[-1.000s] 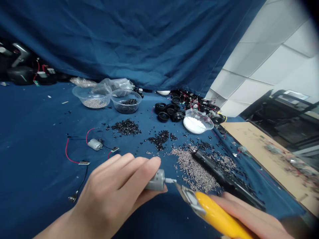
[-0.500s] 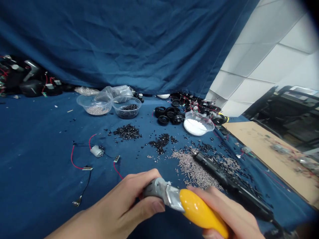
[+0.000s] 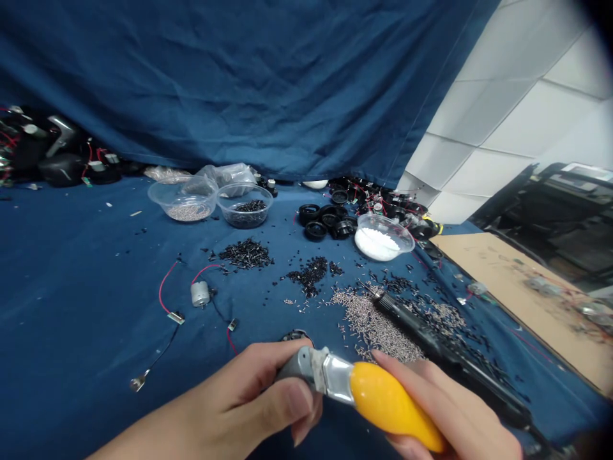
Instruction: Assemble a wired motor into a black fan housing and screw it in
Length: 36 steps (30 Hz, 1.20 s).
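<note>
My left hand [image 3: 249, 402] is wrapped round a grey plastic part [image 3: 299, 365] at the bottom centre. My right hand [image 3: 445, 409] grips a yellow handle [image 3: 393, 399] with a shiny metal section [image 3: 339, 378] that meets the grey part between my hands. A round dark piece [image 3: 295, 335] shows just behind my left fingers, mostly hidden. To the left, a small motor [image 3: 200, 294] lies on the blue cloth with red and black wires and small circuit boards [image 3: 176, 317]. Beside my right hand lies a black electric screwdriver [image 3: 445, 354].
Loose silver screws [image 3: 378, 326] and black screws [image 3: 246, 253] lie in heaps. Behind them stand clear bowls [image 3: 244, 217], black rings [image 3: 330, 220] and a bowl of white material [image 3: 378, 244]. Cardboard [image 3: 522, 287] lies at the right.
The motor has shifted right and turned, and its wires and boards have moved. The dark round piece now shows behind my left hand. Both hands keep their hold.
</note>
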Motion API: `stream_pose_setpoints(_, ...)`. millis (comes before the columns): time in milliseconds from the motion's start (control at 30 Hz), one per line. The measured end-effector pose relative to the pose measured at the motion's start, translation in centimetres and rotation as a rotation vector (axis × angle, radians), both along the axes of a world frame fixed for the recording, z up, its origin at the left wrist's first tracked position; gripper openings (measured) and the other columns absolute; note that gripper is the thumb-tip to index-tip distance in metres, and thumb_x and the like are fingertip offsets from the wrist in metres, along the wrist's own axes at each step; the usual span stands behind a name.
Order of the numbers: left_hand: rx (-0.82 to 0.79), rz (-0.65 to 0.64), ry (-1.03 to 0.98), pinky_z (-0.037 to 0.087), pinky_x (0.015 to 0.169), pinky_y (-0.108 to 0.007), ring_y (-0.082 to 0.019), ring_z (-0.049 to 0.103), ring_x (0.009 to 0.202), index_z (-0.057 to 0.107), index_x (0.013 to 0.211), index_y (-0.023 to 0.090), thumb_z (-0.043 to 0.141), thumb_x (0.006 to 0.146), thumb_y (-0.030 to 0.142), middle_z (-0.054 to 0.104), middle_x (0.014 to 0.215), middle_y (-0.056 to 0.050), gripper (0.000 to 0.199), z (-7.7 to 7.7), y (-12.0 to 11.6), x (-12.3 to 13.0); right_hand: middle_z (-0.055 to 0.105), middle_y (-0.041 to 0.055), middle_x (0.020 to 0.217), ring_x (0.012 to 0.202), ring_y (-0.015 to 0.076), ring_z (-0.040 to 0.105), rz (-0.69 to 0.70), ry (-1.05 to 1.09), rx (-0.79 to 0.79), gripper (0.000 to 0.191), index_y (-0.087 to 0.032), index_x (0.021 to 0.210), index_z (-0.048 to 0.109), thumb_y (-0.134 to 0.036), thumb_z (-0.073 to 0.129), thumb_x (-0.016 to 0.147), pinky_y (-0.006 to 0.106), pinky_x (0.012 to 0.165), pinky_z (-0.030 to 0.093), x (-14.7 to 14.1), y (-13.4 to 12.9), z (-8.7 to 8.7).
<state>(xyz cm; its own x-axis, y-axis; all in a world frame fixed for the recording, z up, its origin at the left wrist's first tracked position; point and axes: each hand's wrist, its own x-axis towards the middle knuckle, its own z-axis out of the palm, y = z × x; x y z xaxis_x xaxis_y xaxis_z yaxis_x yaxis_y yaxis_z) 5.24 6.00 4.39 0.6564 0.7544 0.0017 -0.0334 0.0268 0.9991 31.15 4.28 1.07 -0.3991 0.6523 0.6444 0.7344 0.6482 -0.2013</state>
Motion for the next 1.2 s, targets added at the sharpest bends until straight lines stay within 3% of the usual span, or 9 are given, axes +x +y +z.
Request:
stream_pose_setpoints(133,0.005,0.051,0.033,0.045,0.066,-0.026,-0.014,0.051,0.067,0.051,0.076,0.020,0.043,0.090,0.067,0.051,0.073,-0.001,0.050,-0.2,-0.3,0.1,0.065,0.0066,0.076,0.063,0.0164,0.065,0.049,-0.005,0.008,0.044,-0.017,0.121,0.065,-0.047,0.051,0.093,0.022,0.060,0.054,-0.1,0.1,0.2)
stream_pose_setpoints(300,0.044,0.123,0.096,0.041,0.070,-0.026,-0.014,0.048,0.070,0.053,0.079,0.019,0.038,0.096,0.059,0.051,0.075,0.000,0.046,-0.6,-0.2,0.1,0.062,0.0063,0.079,0.064,0.0149,0.061,0.097,-0.053,0.015,0.044,-0.015,0.132,0.056,-0.034,0.055,0.092,0.022,0.058,0.050,0.1,0.7,0.8)
stream_pose_setpoints(400,0.061,0.110,0.199,0.037,0.069,-0.025,-0.014,0.044,0.073,0.050,0.079,0.019,0.037,0.098,0.054,0.047,0.076,0.001,0.042,0.0,0.0,-0.1,0.064,0.0060,0.081,0.060,0.0133,0.058,-0.073,-0.028,0.006,0.038,-0.014,0.126,0.060,-0.031,0.055,0.092,0.023,0.055,0.048,1.4,2.8,1.4)
stream_pose_setpoints(500,0.069,0.099,0.264,0.035,0.069,-0.026,-0.014,0.042,0.072,0.048,0.079,0.019,0.037,0.097,0.056,0.044,0.075,0.002,0.043,0.6,0.1,-0.2,0.067,0.0048,0.077,0.054,0.0133,0.057,-0.385,0.045,0.027,0.035,-0.014,0.107,0.068,-0.043,0.052,0.094,0.024,0.047,0.044,3.2,5.0,1.8)
stream_pose_setpoints(533,0.071,0.105,0.270,0.035,0.068,-0.026,-0.015,0.042,0.071,0.048,0.079,0.019,0.036,0.097,0.056,0.044,0.075,0.002,0.043,0.7,0.1,-0.2,0.068,0.0051,0.079,0.056,0.0138,0.059,-0.409,0.050,0.009,0.038,-0.013,0.105,0.068,-0.046,0.052,0.093,0.024,0.049,0.046,3.6,5.4,1.8)
stream_pose_setpoints(667,0.102,0.101,0.240,0.033,0.065,-0.027,-0.015,0.042,0.071,0.047,0.078,0.019,0.032,0.098,0.056,0.045,0.076,0.001,0.044,0.3,0.1,-0.1,0.072,0.0051,0.091,0.069,0.0151,0.068,-0.243,0.045,-0.126,0.030,-0.016,0.103,0.067,-0.041,0.054,0.093,0.020,0.057,0.054,3.0,3.9,1.5)
stream_pose_setpoints(867,0.108,0.135,0.239,0.033,0.062,-0.026,-0.015,0.043,0.071,0.047,0.078,0.020,0.033,0.098,0.057,0.046,0.074,0.001,0.045,-0.1,-0.1,0.2,0.075,0.0058,0.097,0.088,0.0231,0.072,-0.097,0.025,0.013,0.033,-0.022,0.105,0.071,-0.046,0.055,0.089,0.026,0.071,0.060,0.9,-0.4,-0.2)
stream_pose_setpoints(1000,0.116,0.110,0.244,0.033,0.060,-0.026,-0.015,0.042,0.070,0.046,0.079,0.020,0.032,0.096,0.064,0.044,0.074,0.001,0.049,0.2,0.0,0.1,0.075,0.0065,0.094,0.083,0.0228,0.073,0.004,0.041,-0.021,0.035,-0.022,0.108,0.071,-0.046,0.054,0.089,0.025,0.069,0.060,0.3,-0.6,-0.2)
stream_pose_setpoints(1200,0.275,0.191,0.305,0.034,0.054,-0.023,-0.013,0.040,0.062,0.046,0.076,0.020,0.036,0.097,0.056,0.043,0.069,0.003,0.043,0.2,0.2,0.3,0.075,0.0069,0.088,0.077,0.0215,0.073,-0.017,-0.028,-0.047,0.036,-0.020,0.107,0.072,-0.046,0.052,0.092,0.023,0.064,0.060,-0.2,-0.3,1.1)
